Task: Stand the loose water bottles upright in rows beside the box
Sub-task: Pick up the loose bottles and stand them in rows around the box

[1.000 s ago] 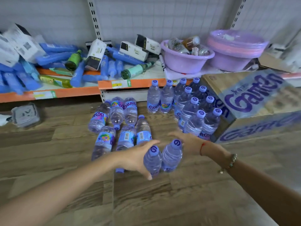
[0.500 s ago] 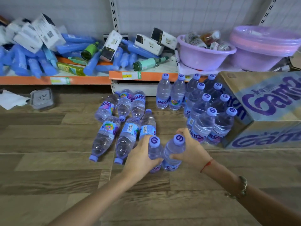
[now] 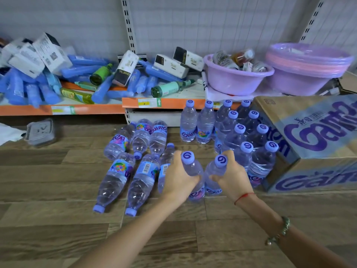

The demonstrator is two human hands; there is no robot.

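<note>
The task is judged to be roughly two-thirds complete. A block of clear plastic water bottles with lilac caps (image 3: 234,130) is already standing upright in rows, touching the side of the brown cardboard box printed with purple lettering (image 3: 313,149). Ten standing bottles are countable there; any further ones behind them cannot be told.

Two more upright bottles are standing at the near end of the rows. The left hand (image 3: 178,176) is gripping the left-hand clear bottle (image 3: 194,171) with fingers curled round its shoulder, just below the cap. The right hand (image 3: 230,174) is gripping the right-hand clear bottle (image 3: 215,175) the same way. The two bottles are touching each other and are sitting just beside the nearest standing pair, slightly forward of the row line.

Six loose clear bottles with colourful labels (image 3: 133,161) are lying on their sides on the brown wood-pattern floor (image 3: 58,180), just left of the hands. These are what is left to stand up.

Surroundings: an orange-edged low shelf (image 3: 77,109) is carrying blue tubes, white cartons and green bottles. A lilac plastic basin of small bottles (image 3: 236,78) and a stack of lilac basins (image 3: 307,66) are sitting behind the box. A grey square lidded container (image 3: 40,131) is lying on the floor, well apart.

Obstruction: the lying bottles are crowding the left hand; the nearest one is touching or passing under it.
</note>
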